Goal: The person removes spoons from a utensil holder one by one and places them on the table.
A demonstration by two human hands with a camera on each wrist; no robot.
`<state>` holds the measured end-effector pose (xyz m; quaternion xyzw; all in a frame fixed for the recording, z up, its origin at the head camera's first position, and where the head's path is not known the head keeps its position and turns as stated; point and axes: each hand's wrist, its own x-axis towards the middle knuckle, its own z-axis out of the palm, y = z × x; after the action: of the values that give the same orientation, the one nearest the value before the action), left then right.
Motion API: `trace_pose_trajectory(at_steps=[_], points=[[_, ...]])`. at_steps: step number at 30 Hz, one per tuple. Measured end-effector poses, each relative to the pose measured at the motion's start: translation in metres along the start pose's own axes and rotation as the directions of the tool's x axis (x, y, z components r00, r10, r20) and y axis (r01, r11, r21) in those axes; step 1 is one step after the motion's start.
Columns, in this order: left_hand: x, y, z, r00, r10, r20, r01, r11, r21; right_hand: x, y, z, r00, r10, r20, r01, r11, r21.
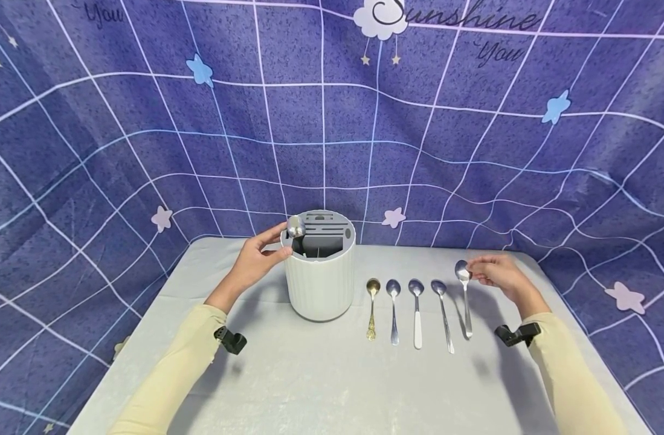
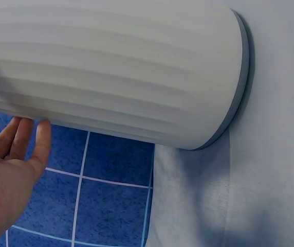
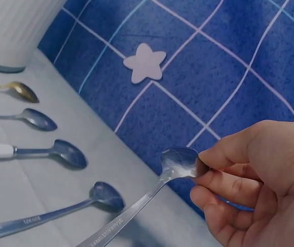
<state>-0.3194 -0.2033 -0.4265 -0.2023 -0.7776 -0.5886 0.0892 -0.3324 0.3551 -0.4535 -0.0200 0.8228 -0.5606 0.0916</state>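
Observation:
A white ribbed cutlery holder (image 1: 319,290) with a grey slotted top stands on the table. My left hand (image 1: 258,257) holds its upper left side, thumb toward the front and fingers toward the back. One spoon (image 1: 296,226) stands in the holder, bowl up, beside those fingers. At the right, my right hand (image 1: 497,275) pinches the bowl edge of a silver spoon (image 3: 136,206) between thumb and fingers. That spoon tilts bowl-up, its handle reaching down toward the table; whether the tip touches cannot be told.
Left of the held spoon lie a gold spoon (image 1: 372,308), a silver spoon (image 1: 394,311), a white-handled spoon (image 1: 417,314) and another silver spoon (image 1: 443,314), in a row. A blue grid-patterned curtain (image 1: 332,121) hangs behind the grey-covered table (image 1: 332,386).

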Motion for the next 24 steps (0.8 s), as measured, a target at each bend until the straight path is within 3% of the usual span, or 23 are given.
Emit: trace_pose_trajectory(at_steps=[24], points=[[0.000,-0.001,0.001,1.000,0.018,-0.011,-0.018,1.000,-0.022,0.011,0.027,0.003,0.993,0.105,0.055,-0.106,0.994,0.014]])
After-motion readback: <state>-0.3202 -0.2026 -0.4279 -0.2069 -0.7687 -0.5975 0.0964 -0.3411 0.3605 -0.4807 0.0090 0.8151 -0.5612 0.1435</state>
